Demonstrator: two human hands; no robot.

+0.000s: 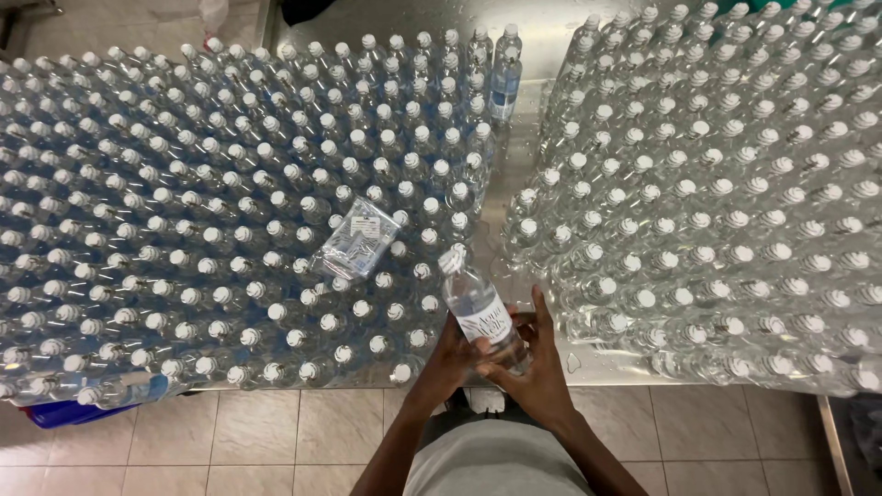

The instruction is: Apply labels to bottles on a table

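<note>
1. Setting: a steel table (pixel 528 138) stands on a beige tiled floor (pixel 276 432). Its top is almost covered by two fields of clear, white-capped plastic bottles, upright and packed cap to cap.
2. Left field (pixel 184 211): reaches from the far edge to the near edge and to the left edge. A small clear plastic bag (pixel 356 241) lies flat on the caps near this field's right border.
3. Right field (pixel 717 202): runs along the right side to the near edge. A bare wet strip of table separates the two fields.
4. Held bottle (pixel 482 315): a clear bottle with a white label, raised over the near edge at the mouth of the bare strip, touching neither field. Its long axis is tilted, cap pointing up and to the left, base towards the person's body.
5. Left hand (pixel 450 354): under and to the left of the bottle's lower half; fingers curled around the barrel from the left.
6. Right hand (pixel 537 363): to the right of and below the base; fingers spread and wrapped around the label and lower end, thumb extended along the right side.
7. Key relation: both hands grip the lower half, so the cap (pixel 451 261) lies beyond the fingertips, up and left; the left hand is the nearer to it.
8. A blue object (pixel 64 413) shows under the left near corner.
</note>
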